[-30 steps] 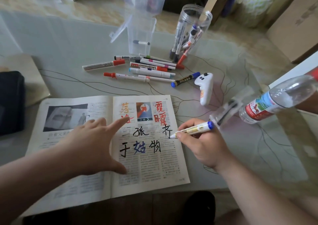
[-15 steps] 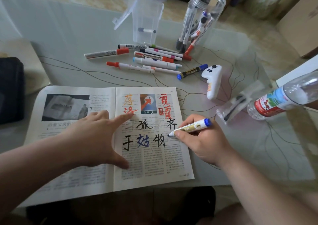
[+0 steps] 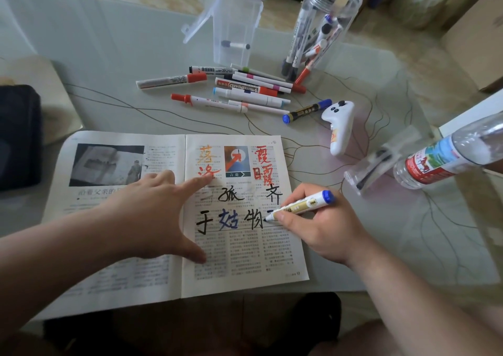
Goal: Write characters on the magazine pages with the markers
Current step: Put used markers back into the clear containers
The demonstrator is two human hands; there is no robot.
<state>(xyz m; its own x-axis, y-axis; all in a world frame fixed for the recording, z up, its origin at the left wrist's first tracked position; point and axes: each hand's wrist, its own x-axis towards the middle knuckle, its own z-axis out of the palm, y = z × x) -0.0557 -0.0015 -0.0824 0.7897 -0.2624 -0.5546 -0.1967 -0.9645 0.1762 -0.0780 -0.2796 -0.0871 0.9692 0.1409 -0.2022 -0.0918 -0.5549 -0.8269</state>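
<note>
The left hand [image 3: 147, 219] lies flat on the open magazine [image 3: 245, 257] with its fingers spread wide. It spans the centre fold, and the forefinger reaches onto the right page. The right hand [image 3: 324, 233] pinches a blue-ended marker [image 3: 303, 206] in a writing grip. The black tip touches the right page just right of the last black character in the lower row.

The step in hand appears to be the first stroke of a new character. Recommended practice:
- Apply flat downward pressure with the left hand so the page does not shift.
- Draw each stroke with light, even contact.
- Set the character level with its row and inside the right margin, which is close.

Beyond the magazine, loose markers [image 3: 239, 91] lie on the surface [image 3: 109, 64]. Farther off stands a clear jar [image 3: 321, 28] holding more.
</note>
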